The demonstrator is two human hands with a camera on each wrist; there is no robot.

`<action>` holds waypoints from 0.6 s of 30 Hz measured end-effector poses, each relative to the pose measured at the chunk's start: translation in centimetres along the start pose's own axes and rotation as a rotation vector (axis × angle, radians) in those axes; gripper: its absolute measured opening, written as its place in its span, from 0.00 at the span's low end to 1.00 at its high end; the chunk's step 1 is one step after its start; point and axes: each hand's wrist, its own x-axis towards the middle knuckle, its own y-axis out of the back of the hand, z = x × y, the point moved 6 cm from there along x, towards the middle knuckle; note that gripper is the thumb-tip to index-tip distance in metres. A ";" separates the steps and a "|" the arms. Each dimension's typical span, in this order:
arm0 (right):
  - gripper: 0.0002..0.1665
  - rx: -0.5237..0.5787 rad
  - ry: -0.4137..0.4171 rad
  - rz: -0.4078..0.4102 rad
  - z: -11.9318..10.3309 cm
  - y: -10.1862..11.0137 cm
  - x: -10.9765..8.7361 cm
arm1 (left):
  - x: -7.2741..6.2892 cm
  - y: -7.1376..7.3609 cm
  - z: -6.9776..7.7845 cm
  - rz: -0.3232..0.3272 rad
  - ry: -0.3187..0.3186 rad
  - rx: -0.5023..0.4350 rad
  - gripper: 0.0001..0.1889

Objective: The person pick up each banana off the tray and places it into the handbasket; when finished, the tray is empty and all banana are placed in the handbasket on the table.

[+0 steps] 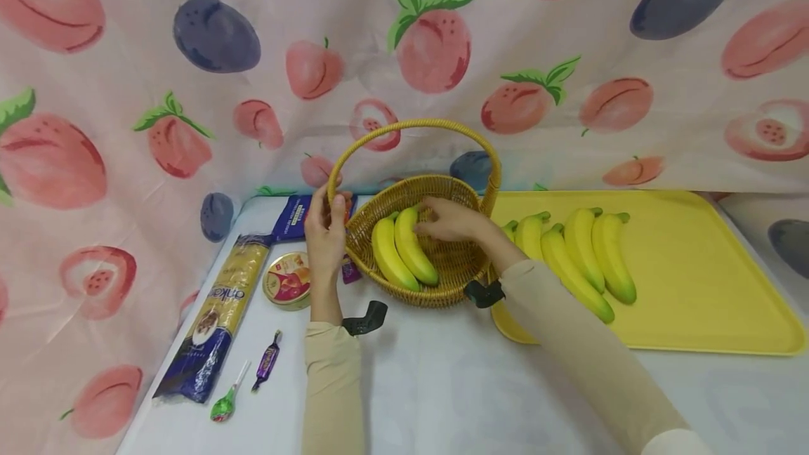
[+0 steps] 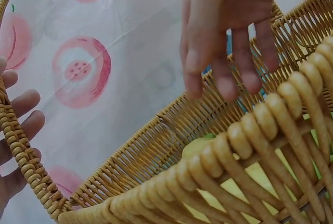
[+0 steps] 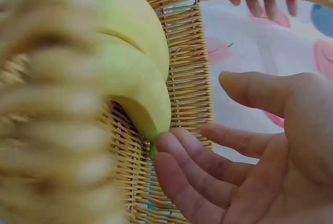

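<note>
A yellow wicker basket (image 1: pixel 458 269) with a tall arched handle stands on the white table. Two yellow bananas with green tips lie side by side in it, one on the left (image 1: pixel 387 253) and one on the right (image 1: pixel 413 250). My left hand (image 1: pixel 326 241) grips the handle near its left base; the left wrist view shows fingers (image 2: pixel 28 125) around the wicker. Over the basket, my right hand (image 1: pixel 451 220) has its fingers loosely spread. Its fingertips (image 3: pixel 169 164) are beside the green stem of one banana, and no grip on it shows.
To the right, a yellow tray (image 1: pixel 701 272) carries several more bananas (image 1: pixel 613 255). Left of the basket lie a long blue-gold packet (image 1: pixel 218 314), a round tin (image 1: pixel 287 279), a purple wrapped candy (image 1: pixel 267 362), a green lollipop (image 1: pixel 223 406) and a dark blue packet (image 1: pixel 293 218). A fruit-print cloth (image 1: pixel 379 20) hangs behind.
</note>
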 end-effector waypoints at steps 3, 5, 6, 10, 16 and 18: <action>0.32 0.005 0.052 0.063 0.2 0.3 -1.2 | 0.0 0.0 0.1 0.003 0.012 0.005 0.18; 0.29 0.028 0.073 0.108 0.6 0.5 -2.0 | 0.0 0.0 0.1 0.005 0.023 -0.009 0.18; 0.28 0.046 0.084 0.127 0.7 0.7 -2.5 | 0.1 0.0 0.0 0.007 0.028 -0.017 0.18; 0.24 0.103 0.108 0.201 1.7 1.2 -4.4 | 0.1 -0.1 -0.1 0.002 0.032 -0.056 0.19; 0.21 0.202 0.161 0.320 3.6 1.7 -7.1 | 0.2 -0.1 -0.1 -0.010 0.025 -0.081 0.18; 0.19 0.216 0.172 0.360 4.3 1.9 -8.1 | 0.3 -0.1 -0.1 -0.010 0.030 -0.082 0.18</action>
